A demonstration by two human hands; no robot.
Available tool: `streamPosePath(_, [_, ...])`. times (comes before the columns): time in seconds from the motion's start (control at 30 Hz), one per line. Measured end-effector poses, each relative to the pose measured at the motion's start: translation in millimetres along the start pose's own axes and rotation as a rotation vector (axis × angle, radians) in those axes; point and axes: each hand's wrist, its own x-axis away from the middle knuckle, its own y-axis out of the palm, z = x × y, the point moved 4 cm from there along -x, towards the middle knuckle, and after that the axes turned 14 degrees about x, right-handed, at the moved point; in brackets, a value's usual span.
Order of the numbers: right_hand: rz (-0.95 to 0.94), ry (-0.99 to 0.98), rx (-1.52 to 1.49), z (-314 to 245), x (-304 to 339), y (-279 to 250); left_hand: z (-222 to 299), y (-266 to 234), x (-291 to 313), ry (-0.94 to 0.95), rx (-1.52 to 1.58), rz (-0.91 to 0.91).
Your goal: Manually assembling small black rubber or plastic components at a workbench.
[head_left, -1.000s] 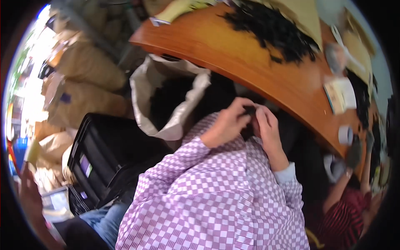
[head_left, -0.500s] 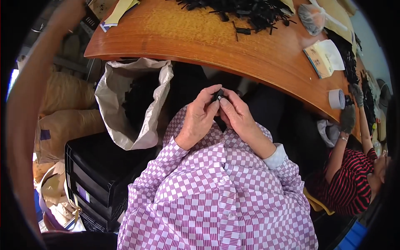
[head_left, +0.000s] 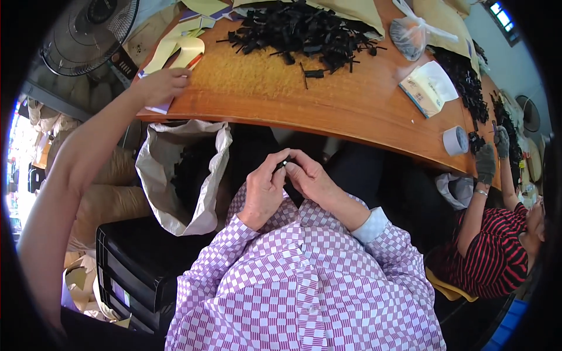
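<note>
Both my hands meet in front of my checked shirt, just off the table's edge. Between their fingertips is a small black piece (head_left: 285, 162), mostly covered by the fingers; its exact kind does not show. My left hand (head_left: 263, 190) is closed on it from one side, and my right hand (head_left: 316, 182) pinches it from the other. Beyond them, on the wooden table (head_left: 281, 111), lies a heap of small black parts (head_left: 304, 32). Left of my hands an open white woven sack (head_left: 153, 196) stands below the table edge, with dark contents.
At the left another person's arm (head_left: 76, 158) reaches onto the table, the hand holding something orange by yellow paper strips (head_left: 181, 50). A tissue pack (head_left: 427, 88), a tape roll (head_left: 455, 141) and a tied plastic bag (head_left: 417, 35) sit right. A gloved co-worker (head_left: 492, 251) works there. Black drawers (head_left: 132, 257) stand left.
My view has tilted up, so more of the table shows. The other person's hand at the left has come onto the table by the yellow paper. My hands stay together on the black piece.
</note>
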Motion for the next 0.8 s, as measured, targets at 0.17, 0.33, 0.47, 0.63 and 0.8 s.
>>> streamPosePath(0.17, [0.072,-0.304,0.604,-29,-43,-56,13,-46,-12,-0.012,-0.126,0.162])
streamPosePath(0.33, [0.517,-0.31,1.315,-73,-103,-128,4,-131,-14,0.076,-0.766,0.236])
streamPosePath(0.47, [0.409,-0.214,1.699,-64,-145,-151,1,-120,-18,0.022,-0.595,0.197])
streamPosePath(0.63, [0.415,-0.394,1.638,-66,-136,-142,-5,-73,-33,-0.315,0.186,0.025])
streamPosePath(0.8, [0.336,-0.67,1.409,-77,-89,-103,12,-32,-64,-0.415,0.587,-0.037])
